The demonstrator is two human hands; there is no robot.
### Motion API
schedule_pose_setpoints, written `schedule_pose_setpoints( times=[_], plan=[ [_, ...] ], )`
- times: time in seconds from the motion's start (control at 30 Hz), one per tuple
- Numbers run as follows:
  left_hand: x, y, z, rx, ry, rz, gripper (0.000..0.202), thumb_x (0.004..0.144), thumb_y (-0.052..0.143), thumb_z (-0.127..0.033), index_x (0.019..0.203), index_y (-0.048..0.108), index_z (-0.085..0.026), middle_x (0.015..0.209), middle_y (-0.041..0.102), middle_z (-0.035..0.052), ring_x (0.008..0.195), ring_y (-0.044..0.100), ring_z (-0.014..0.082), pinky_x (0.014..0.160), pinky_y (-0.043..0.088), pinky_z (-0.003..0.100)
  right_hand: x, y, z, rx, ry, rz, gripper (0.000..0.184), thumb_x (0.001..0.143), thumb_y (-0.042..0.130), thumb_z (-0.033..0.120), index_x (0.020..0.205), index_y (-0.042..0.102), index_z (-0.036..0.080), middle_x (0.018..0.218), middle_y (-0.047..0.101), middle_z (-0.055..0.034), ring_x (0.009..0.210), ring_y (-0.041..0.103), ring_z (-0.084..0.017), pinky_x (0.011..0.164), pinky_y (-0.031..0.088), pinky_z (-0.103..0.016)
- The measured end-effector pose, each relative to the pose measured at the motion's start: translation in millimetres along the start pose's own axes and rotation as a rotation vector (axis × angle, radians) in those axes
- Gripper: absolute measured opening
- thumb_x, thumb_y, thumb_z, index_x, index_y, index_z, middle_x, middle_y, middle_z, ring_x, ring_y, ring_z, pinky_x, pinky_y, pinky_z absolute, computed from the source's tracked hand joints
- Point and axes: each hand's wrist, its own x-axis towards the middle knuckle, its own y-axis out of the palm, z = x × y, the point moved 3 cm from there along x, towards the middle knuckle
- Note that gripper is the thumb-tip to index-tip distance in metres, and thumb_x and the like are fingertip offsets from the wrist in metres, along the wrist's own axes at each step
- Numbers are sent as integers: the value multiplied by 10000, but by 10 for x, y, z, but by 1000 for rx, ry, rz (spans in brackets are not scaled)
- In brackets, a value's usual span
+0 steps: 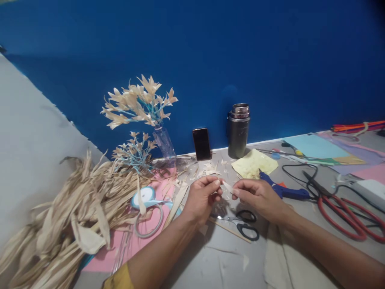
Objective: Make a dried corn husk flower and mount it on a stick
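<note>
Between my hands is a small pale husk petal point(227, 187), pointed at its upper left end. My right hand point(251, 194) pinches its wider end between thumb and fingers. My left hand point(206, 194) is closed in a pinch close to the petal's tip; whatever lies between those fingertips is too small to make out. Below the hands lie black-handled scissors point(247, 226) on the grey table, beside a thin wooden strip. Husk scraps are scattered behind the hands. On the left is a large heap of dried corn husks point(69, 212).
Husk flowers point(141, 100) stand in a clear bottle point(165, 144). A phone point(201, 144) and an open flask point(238, 132) stand by the blue wall. Right of my hands are a blue glue gun point(288, 192), red-handled shears point(341, 212) and cables. A tape roll point(147, 196) lies on pink paper.
</note>
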Motion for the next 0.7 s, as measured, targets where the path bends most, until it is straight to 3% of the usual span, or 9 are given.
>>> schedule_pose_setpoints(
  times=[0.2, 0.43, 0.53, 0.6, 0.7],
  plan=[
    [-12, -23, -10, -16, 14, -21, 316, 593, 894, -293, 764, 694, -119, 906, 704, 63, 588, 545, 66, 487, 394, 182, 11, -43, 17, -19, -35, -48, 229, 875, 594, 371, 779, 694, 189, 701, 655, 4, 644, 544, -149, 604, 407, -263],
    [-139, 84, -29, 283, 154, 8, 118, 676, 773, -226, 694, 705, -132, 860, 699, 53, 582, 530, 81, 550, 423, 219, -1, 1, 35, -120, -39, -69, 210, 866, 596, 347, 775, 698, 187, 689, 677, 1, 640, 577, -153, 579, 411, -250],
    [-156, 94, -48, 384, 152, 8, 94, 692, 752, -222, 709, 712, -138, 697, 674, 28, 577, 531, 100, 574, 425, 227, 4, 20, 121, -173, -84, -6, 202, 867, 577, 309, 762, 698, 186, 697, 699, -6, 656, 604, -157, 596, 421, -249],
    [-119, 75, -73, 393, 142, -2, 106, 697, 755, -235, 720, 710, -141, 596, 631, 4, 556, 522, 102, 575, 415, 225, 12, -79, 177, -257, -113, 43, 191, 873, 565, 281, 795, 714, 192, 734, 724, -11, 681, 627, -162, 626, 435, -253],
    [38, 72, -112, 378, 139, -7, 123, 699, 765, -244, 718, 710, -135, 594, 641, 10, 536, 515, 94, 566, 403, 225, -3, -470, 140, -608, -125, 45, 210, 906, 540, 277, 886, 740, 219, 874, 760, -36, 777, 659, -197, 688, 438, -282]
  ],
)
